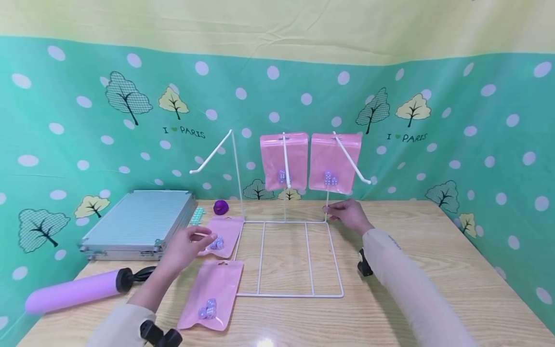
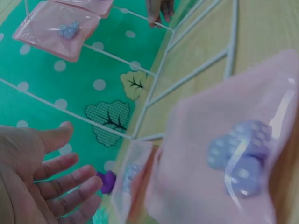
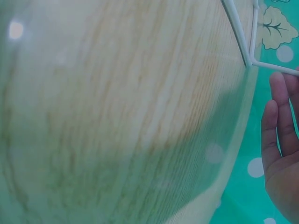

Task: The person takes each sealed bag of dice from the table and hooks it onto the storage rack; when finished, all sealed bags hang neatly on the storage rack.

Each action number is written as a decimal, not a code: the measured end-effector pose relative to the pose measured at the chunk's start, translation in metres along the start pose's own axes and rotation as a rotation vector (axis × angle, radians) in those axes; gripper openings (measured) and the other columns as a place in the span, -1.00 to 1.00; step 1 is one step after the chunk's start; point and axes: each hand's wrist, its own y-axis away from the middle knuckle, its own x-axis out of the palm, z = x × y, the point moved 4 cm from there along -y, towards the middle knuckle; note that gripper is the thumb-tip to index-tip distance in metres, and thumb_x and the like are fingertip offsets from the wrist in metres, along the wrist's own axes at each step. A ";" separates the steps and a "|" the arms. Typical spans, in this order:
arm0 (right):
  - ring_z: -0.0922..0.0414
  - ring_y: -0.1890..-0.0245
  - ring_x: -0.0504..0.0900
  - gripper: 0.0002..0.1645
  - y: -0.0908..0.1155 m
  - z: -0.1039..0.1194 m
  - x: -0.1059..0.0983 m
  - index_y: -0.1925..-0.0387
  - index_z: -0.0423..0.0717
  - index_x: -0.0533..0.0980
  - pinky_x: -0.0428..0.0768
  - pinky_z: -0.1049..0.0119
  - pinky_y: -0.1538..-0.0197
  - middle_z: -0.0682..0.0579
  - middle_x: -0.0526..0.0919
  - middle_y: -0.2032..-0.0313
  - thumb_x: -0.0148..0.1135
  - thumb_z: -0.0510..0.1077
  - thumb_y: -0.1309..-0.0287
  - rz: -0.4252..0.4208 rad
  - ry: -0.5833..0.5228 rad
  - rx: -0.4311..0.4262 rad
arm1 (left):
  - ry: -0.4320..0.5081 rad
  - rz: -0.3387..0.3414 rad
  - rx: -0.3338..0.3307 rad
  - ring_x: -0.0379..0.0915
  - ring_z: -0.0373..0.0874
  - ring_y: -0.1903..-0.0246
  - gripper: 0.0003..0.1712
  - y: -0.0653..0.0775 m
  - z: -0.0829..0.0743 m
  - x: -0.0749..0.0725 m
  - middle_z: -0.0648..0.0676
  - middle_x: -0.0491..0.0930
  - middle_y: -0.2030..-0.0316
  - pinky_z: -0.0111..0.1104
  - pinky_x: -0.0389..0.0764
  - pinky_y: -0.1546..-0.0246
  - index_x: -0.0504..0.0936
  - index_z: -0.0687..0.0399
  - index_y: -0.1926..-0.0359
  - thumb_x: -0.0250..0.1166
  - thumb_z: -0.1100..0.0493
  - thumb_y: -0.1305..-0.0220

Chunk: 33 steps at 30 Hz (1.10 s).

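While the right hand holds the white rack — its grip closed in a pinch low on the right-hand upright — the left hand hovers over the far packet, fingers loosely extended, holding nothing. Hung: a middle packet and a right packet, each on its own hook. Loose: two (the far one and the near packet), on the worktop at the rack's left side. Left hook: bare. Best handling, by judgement: lift by the top edge, fingers clear of the punched slot, rack held firm.
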 end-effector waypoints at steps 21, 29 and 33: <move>-0.02 0.22 0.77 -0.63 0.000 -0.002 0.001 0.00 -0.27 0.68 0.68 0.10 0.00 -0.17 0.77 0.09 0.33 -0.06 -0.37 -0.007 -0.001 0.014 | -0.152 -0.008 -0.023 0.45 -0.13 0.42 -0.67 0.017 0.035 0.027 -0.04 0.62 0.38 -0.37 0.46 0.49 0.75 0.14 0.04 0.49 0.15 -0.18; -0.03 0.22 0.77 -0.64 0.000 -0.002 0.001 0.00 -0.26 0.68 0.64 0.23 0.22 -0.16 0.77 0.10 0.31 -0.06 -0.38 -0.005 0.006 0.017 | -0.237 0.000 -0.018 0.38 -0.12 0.43 -0.62 0.018 0.035 0.036 -0.02 0.53 0.45 -0.30 0.42 0.45 0.77 0.06 0.00 0.53 0.11 -0.14; -0.03 0.21 0.77 -0.64 0.000 -0.002 0.001 -0.01 -0.25 0.68 0.67 0.18 0.12 -0.15 0.77 0.09 0.31 -0.05 -0.38 -0.006 0.003 0.024 | -0.311 0.003 0.035 0.36 -0.13 0.45 -0.57 0.018 0.032 0.038 -0.03 0.50 0.48 -0.28 0.41 0.43 0.76 0.09 -0.03 0.54 0.11 -0.12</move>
